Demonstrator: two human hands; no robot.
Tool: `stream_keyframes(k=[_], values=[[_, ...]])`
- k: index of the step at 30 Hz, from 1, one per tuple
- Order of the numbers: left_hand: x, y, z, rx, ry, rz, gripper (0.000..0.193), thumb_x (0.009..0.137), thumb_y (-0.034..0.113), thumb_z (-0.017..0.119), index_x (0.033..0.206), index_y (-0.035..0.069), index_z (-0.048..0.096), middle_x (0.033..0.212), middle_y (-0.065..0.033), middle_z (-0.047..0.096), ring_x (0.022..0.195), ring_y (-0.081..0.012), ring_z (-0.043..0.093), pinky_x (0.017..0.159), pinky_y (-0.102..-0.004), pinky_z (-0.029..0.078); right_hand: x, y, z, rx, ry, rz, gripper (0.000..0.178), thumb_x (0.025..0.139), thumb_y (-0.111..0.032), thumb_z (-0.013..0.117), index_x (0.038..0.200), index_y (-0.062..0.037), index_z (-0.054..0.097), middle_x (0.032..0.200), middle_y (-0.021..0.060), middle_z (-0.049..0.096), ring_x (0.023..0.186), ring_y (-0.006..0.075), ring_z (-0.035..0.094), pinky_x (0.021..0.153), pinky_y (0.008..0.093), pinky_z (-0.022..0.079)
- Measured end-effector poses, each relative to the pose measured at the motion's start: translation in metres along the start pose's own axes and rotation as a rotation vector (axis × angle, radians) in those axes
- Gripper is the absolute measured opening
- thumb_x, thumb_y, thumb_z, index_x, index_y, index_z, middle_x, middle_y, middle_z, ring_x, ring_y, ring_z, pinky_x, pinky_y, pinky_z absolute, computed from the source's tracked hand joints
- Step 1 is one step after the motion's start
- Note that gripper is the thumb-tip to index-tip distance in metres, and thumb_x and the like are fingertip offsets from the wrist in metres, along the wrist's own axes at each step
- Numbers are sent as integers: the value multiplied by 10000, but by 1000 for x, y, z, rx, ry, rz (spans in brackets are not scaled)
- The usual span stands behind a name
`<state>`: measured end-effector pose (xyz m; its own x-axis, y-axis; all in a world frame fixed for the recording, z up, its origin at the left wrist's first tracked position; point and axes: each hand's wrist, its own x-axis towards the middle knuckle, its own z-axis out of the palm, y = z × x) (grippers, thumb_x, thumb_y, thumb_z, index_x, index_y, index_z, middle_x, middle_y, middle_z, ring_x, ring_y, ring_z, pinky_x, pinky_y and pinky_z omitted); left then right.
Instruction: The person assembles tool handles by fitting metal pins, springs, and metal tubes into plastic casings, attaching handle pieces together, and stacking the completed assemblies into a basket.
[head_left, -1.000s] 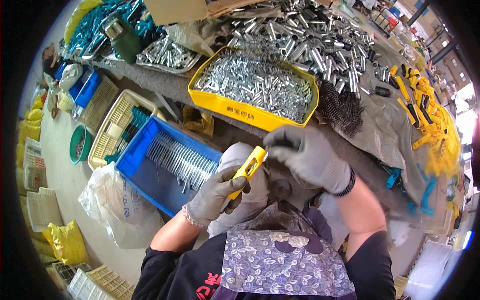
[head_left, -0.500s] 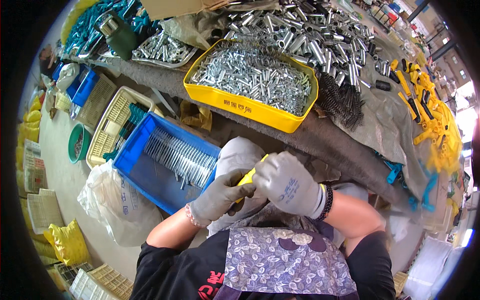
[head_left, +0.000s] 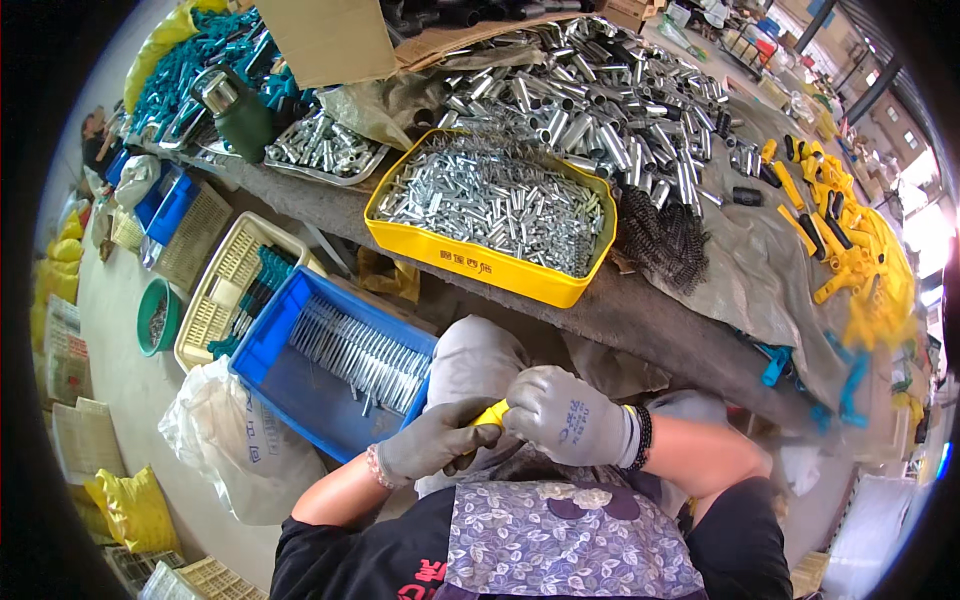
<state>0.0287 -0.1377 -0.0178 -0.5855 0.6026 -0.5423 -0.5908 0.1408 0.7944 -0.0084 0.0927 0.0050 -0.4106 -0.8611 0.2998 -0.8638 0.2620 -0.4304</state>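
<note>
My left hand (head_left: 432,440), in a grey work glove, is closed around a yellow plastic handle (head_left: 491,414). Only a short stretch of the handle shows between the gloves, and a black part of it shows below my left fingers. My right hand (head_left: 571,418), also gloved, is closed over the handle's other end. Its back hides the fingertips and anything small in them. Both hands are together above my lap, in front of a flowered apron (head_left: 570,535).
A yellow tub (head_left: 470,262) of small metal pins stands at the bench edge, near loose springs (head_left: 660,240) and metal tubes (head_left: 600,120). Yellow handles (head_left: 835,225) lie at the right. Left of my knees, a blue bin (head_left: 330,420) holds rows of metal rods.
The view has tilted, so the bench and tub sit lower in the picture. My hands stay together on the handle, which now lies flatter, with less yellow showing.
</note>
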Motion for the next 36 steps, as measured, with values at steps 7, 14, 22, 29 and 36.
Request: stream_keyframes(k=[7,14,22,29,36], values=[[-1,4,-4,-84,-51,33,507,976,300,595,1405,59,474,771,40,533,557,-38,472,486,-198,391,-4,-6,2,-137,7,-31,163,766,-154,625,888,-48,640,939,93,628,971,300,623,873,406,505],[2,-1,1,7,-43,-6,545,958,294,628,1408,33,465,818,22,559,576,-45,488,489,-204,398,-7,-8,4,-187,29,-77,151,763,-164,644,862,-51,656,907,77,621,968,272,629,891,398,510],[7,-15,2,54,-56,-4,506,981,295,591,1385,9,488,943,14,614,730,-47,521,628,-216,444,-16,-9,13,-184,18,-61,179,767,-164,635,879,-26,654,916,86,615,996,289,613,860,394,524],[1,2,13,119,-21,82,522,972,283,608,1402,16,480,877,1,600,700,-52,529,608,-217,433,-22,0,14,154,38,114,242,726,-87,710,948,-59,619,989,115,595,1019,301,604,891,394,499],[1,4,9,443,65,301,518,943,300,653,1345,3,514,1015,-81,641,833,-157,576,749,-304,450,-10,-4,5,606,58,523,299,766,-64,768,1012,-46,599,1031,148,575,990,302,598,865,381,489]])
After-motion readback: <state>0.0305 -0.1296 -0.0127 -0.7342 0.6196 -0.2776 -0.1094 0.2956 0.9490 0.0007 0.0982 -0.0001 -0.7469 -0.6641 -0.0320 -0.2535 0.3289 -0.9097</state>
